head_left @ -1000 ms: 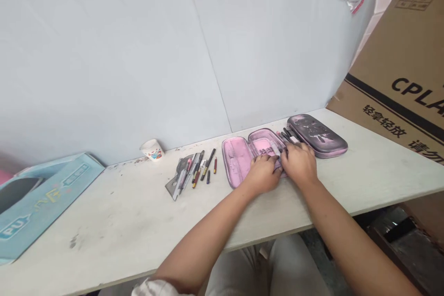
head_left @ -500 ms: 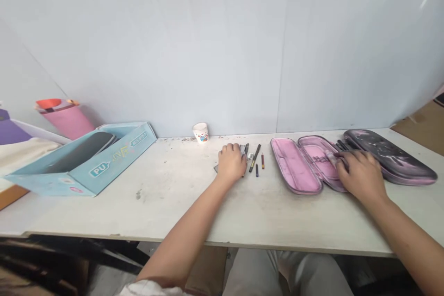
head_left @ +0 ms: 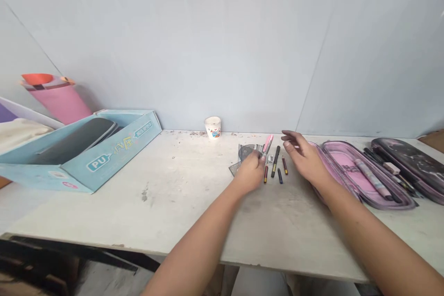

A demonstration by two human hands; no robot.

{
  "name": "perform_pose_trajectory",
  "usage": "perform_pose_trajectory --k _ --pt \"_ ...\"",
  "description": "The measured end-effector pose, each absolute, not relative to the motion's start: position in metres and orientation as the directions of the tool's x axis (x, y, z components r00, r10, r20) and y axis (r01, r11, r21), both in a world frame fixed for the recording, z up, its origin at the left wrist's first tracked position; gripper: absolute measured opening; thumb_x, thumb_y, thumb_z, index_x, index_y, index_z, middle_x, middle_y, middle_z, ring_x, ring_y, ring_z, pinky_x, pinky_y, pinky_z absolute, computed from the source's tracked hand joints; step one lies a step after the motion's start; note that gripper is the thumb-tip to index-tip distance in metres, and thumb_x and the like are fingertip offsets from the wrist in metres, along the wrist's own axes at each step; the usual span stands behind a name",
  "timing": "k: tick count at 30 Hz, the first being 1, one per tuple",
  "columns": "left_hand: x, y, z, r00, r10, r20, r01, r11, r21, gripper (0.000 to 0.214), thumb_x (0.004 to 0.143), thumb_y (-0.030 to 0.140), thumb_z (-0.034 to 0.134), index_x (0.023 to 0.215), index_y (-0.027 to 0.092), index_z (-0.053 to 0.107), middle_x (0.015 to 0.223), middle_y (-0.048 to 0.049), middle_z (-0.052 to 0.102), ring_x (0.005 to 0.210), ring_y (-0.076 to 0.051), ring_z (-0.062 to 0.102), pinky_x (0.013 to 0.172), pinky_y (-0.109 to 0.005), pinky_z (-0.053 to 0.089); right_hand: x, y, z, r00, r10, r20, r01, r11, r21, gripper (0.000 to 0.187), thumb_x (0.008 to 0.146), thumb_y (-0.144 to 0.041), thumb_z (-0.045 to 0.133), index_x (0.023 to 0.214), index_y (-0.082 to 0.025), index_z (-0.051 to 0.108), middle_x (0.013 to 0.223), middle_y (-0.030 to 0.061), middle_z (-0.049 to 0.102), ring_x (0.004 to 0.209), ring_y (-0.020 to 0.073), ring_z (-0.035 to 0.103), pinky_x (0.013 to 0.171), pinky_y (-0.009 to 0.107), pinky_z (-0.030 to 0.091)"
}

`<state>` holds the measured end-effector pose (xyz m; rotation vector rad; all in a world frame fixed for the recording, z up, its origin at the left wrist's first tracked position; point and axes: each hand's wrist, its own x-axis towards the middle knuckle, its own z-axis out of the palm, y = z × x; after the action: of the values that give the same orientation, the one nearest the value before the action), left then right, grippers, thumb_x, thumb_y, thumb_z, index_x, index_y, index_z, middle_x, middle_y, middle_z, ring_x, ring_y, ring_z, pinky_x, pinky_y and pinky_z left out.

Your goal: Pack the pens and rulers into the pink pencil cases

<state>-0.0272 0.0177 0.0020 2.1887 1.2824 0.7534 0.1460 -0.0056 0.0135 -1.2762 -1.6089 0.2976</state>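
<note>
A pink pen (head_left: 268,141) points up and away from the fingers of my left hand (head_left: 250,171), which is closed on it. Beneath and beside that hand lie dark translucent stencil sheets (head_left: 244,151). Just to its right are a small sharpener (head_left: 270,159), a black pen (head_left: 276,159) and a few short pencils (head_left: 285,165). My right hand (head_left: 302,157) is raised with its fingers apart and holds nothing. It partly covers the left half of an open pink pencil case (head_left: 343,148), in which a thick pale tube-like pen (head_left: 373,180) rests.
A closed black-and-pink pencil case (head_left: 409,162) stands at the right, with several dark pens and a small eraser (head_left: 391,168) beside it. A paper cup (head_left: 212,127) is near the wall. On the left sits a light-blue box (head_left: 114,157) holding a dark case.
My right hand has left the open case and moved left, its fingers now spread. The pink pen now shows in my left hand. The view has turned slightly.
</note>
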Motion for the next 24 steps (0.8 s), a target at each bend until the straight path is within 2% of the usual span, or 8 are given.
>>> perform_pose_trajectory --k 2,4,7,11,15,20,22,24 --pt "-0.024 0.009 0.003 0.471 0.864 0.177 0.471 -0.416 0.778 0.025 0.089 0.035 0.028 0.089 0.019 0.047 0.076 -0.0041 0.058 0.072 -0.017 0.054 0.066 -0.029 0.041 0.141 -0.005 0.015 0.045 0.889 0.455 0.357 0.411 -0.839 0.042 0.086 -0.042 0.041 0.124 -0.023 0.043 0.114 0.0078 0.058 0.095 0.0162 0.058 0.082 0.036 0.047" --pt "-0.019 0.001 0.001 0.549 0.825 0.135 0.336 -0.366 0.868 0.022 0.089 0.035 0.03 0.085 0.02 0.046 0.068 -0.0006 0.055 0.062 -0.014 0.051 0.06 -0.026 0.039 0.139 -0.009 0.017 -0.011 0.917 0.398 0.239 0.389 -0.89 0.038 0.084 -0.043 0.045 0.116 -0.022 0.047 0.107 0.0063 0.062 0.091 0.0153 0.06 0.081 0.034 0.048" --pt "-0.012 -0.008 -0.004 0.629 0.773 0.074 0.204 -0.257 0.945 0.021 0.088 0.036 0.033 0.082 0.019 0.044 0.063 0.0018 0.05 0.054 -0.01 0.045 0.054 -0.023 0.037 0.142 -0.02 0.02 -0.037 0.932 0.362 0.21 0.361 -0.909 0.027 0.082 -0.042 0.051 0.098 -0.02 0.05 0.094 0.0048 0.065 0.087 0.0154 0.061 0.079 0.033 0.048" --pt "-0.005 -0.015 -0.005 0.642 0.765 0.058 0.074 -0.138 0.988 0.024 0.087 0.04 0.037 0.086 0.018 0.046 0.061 0.0044 0.04 0.05 -0.008 0.035 0.048 -0.02 0.03 0.148 -0.034 0.017 -0.044 0.949 0.312 0.099 0.315 -0.944 0.023 0.082 -0.041 0.051 0.09 -0.021 0.044 0.088 0.0043 0.065 0.078 0.0157 0.062 0.068 0.032 0.05" --pt "-0.003 -0.018 0.0 0.596 0.801 0.05 0.112 -0.144 0.983 0.032 0.086 0.046 0.04 0.083 0.016 0.051 0.054 0.0062 0.033 0.046 -0.007 0.027 0.045 -0.021 0.022 0.153 -0.042 0.012 -0.011 0.954 0.301 0.023 0.301 -0.953 0.022 0.081 -0.042 0.052 0.088 -0.022 0.043 0.086 0.0033 0.065 0.075 0.0154 0.062 0.071 0.034 0.05" --pt "0.006 -0.02 0.003 0.536 0.844 0.005 0.138 -0.094 0.986 0.042 0.082 0.054 0.043 0.071 0.015 0.052 0.049 0.0068 0.028 0.044 -0.006 0.023 0.043 -0.021 0.016 0.157 -0.042 0.014 0.172 0.928 0.33 -0.024 0.339 -0.941 0.023 0.08 -0.04 0.053 0.091 -0.022 0.044 0.087 0.0038 0.065 0.081 0.0155 0.063 0.075 0.035 0.051" --pt "0.011 -0.019 0.005 0.518 0.855 0.002 0.026 -0.018 1.0 0.04 0.082 0.054 0.044 0.073 0.016 0.051 0.049 0.0075 0.026 0.043 -0.006 0.021 0.043 -0.02 0.016 0.162 -0.039 0.014 0.339 0.876 0.343 -0.083 0.391 -0.917 0.022 0.08 -0.039 0.052 0.092 -0.022 0.043 0.087 0.0028 0.064 0.079 0.0144 0.062 0.074 0.034 0.051" --pt "0.016 -0.014 0.011 0.489 0.871 0.046 -0.185 0.052 0.981 0.033 0.084 0.049 0.045 0.078 0.017 0.049 0.051 0.0072 0.027 0.044 -0.005 0.025 0.044 -0.019 0.023 0.168 -0.035 0.014 0.474 0.824 0.311 -0.161 0.428 -0.889 0.017 0.081 -0.035 0.047 0.092 -0.024 0.042 0.085 0.0006 0.062 0.073 0.013 0.061 0.066 0.03 0.051"
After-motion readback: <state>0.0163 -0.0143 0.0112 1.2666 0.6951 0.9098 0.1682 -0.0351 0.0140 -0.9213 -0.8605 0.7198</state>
